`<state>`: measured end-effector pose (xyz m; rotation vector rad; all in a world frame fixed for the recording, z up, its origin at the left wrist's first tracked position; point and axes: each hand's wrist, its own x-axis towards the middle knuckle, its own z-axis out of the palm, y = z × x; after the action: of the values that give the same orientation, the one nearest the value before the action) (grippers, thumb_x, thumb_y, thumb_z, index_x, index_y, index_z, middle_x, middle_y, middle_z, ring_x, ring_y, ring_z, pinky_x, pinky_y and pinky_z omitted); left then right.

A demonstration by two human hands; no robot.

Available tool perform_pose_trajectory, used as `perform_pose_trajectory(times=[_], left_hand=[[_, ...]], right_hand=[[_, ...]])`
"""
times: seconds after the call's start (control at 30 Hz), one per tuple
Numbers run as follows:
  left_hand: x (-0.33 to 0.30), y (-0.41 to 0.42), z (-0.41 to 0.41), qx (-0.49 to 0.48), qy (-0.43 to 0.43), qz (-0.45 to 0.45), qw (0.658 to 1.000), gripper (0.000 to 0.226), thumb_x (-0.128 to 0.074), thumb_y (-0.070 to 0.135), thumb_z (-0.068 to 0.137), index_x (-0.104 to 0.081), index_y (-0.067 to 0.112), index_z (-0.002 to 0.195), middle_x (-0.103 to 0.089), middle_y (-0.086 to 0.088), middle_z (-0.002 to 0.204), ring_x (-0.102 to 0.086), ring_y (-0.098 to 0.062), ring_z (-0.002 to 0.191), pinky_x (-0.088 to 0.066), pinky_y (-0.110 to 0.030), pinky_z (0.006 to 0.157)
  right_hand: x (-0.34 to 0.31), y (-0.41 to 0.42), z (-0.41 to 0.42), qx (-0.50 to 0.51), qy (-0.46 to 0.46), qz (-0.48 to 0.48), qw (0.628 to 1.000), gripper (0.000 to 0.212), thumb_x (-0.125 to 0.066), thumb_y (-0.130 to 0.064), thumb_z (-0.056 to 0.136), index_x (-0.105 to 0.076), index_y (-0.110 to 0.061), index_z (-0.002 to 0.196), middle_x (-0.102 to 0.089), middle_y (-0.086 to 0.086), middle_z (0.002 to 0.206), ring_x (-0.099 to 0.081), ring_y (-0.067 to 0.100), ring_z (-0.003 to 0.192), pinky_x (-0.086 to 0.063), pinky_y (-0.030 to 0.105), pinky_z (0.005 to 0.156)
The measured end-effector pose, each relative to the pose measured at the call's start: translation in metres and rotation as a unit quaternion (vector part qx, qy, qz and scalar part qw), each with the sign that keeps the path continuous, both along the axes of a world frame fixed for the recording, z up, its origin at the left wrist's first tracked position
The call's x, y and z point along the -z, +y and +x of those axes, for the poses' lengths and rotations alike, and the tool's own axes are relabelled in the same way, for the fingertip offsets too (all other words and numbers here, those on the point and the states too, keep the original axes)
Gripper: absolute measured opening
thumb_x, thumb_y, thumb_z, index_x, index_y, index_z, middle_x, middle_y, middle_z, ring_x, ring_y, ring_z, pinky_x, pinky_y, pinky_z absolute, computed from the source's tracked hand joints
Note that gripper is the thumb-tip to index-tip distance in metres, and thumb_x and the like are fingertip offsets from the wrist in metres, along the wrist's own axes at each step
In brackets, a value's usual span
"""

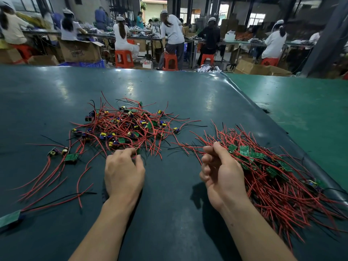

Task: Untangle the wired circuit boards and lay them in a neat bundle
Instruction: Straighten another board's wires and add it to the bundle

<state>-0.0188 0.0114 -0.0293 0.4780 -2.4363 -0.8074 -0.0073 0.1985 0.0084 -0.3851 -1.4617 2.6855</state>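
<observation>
Left hand [123,171] pinching a board [138,150] at tangle [124,127] edge, likely for easy extraction. Right hand [221,172] curled, apparently empty, beside bundle [267,172], ready to receive.

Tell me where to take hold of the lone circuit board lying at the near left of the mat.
Grip the green board itself by its two long edges, coming from above at its free left end. It lies flat and apart from the tangled pile, and its red and black wires trail off its right end, so that end is cluttered.
</observation>
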Motion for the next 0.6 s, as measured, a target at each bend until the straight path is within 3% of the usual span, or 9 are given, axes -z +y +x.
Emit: perform_pose_trajectory(times=[0.13,0.27,0.4,0.5,0.6], left_hand=[[0.000,-0.001,0.000,0.002,0.059,0.027,0.998,0.020,-0.061,0.021,0.093,-0.073,0.012,0.106,-0.072,-0.008,0.100,-0.062,-0.031,0.094,-0.047,-0.041,0.084],[-0.004,0.004,0.002,-0.022,0.152,0.034,0.988,0.012,-0.060,0.021,0.094,-0.066,0.011,0.095,-0.067,-0.007,0.090,-0.059,-0.032,0.085,-0.045,-0.040,0.073],[-0.009,0.015,0.009,0.059,0.284,0.077,0.954,0.009,-0.058,0.018,0.097,-0.060,0.010,0.094,-0.064,-0.004,0.088,-0.060,-0.024,0.076,-0.051,-0.040,0.068],[-0.011,0.030,0.018,0.185,0.332,0.099,0.919,0.007,-0.057,0.019,0.096,-0.062,0.015,0.098,-0.067,0.003,0.093,-0.064,-0.008,0.083,-0.051,-0.024,0.077],[-0.006,0.046,0.027,0.338,0.316,0.098,0.881,0.012,-0.057,0.015,0.093,-0.066,0.007,0.097,-0.069,0.000,0.096,-0.066,-0.011,0.093,-0.051,-0.026,0.084]], right_hand=[[0.001,-0.007,0.004,-0.102,0.021,0.065,0.992,0.026,-0.057,-0.025,0.095,-0.068,-0.011,0.076,-0.061,0.002,0.058,-0.044,0.010,0.040,-0.031,0.018,0.037],[0.009,-0.017,0.010,-0.254,-0.011,0.155,0.955,0.026,-0.060,-0.027,0.094,-0.072,-0.014,0.075,-0.069,0.004,0.070,-0.056,0.011,0.051,-0.043,0.020,0.043],[0.022,-0.018,0.002,-0.148,-0.005,0.261,0.954,0.022,-0.063,-0.020,0.094,-0.069,-0.012,0.074,-0.066,0.003,0.073,-0.057,0.011,0.063,-0.051,0.031,0.059],[0.025,-0.009,-0.005,-0.048,0.060,0.384,0.920,0.004,-0.066,-0.018,0.091,-0.066,-0.019,0.095,-0.067,-0.003,0.085,-0.063,0.015,0.076,-0.055,0.043,0.078],[0.030,-0.011,-0.006,-0.126,0.136,0.426,0.886,0.054,-0.069,-0.006,0.085,-0.051,-0.024,0.132,-0.067,0.000,0.099,-0.067,0.020,0.081,-0.057,0.041,0.081]])
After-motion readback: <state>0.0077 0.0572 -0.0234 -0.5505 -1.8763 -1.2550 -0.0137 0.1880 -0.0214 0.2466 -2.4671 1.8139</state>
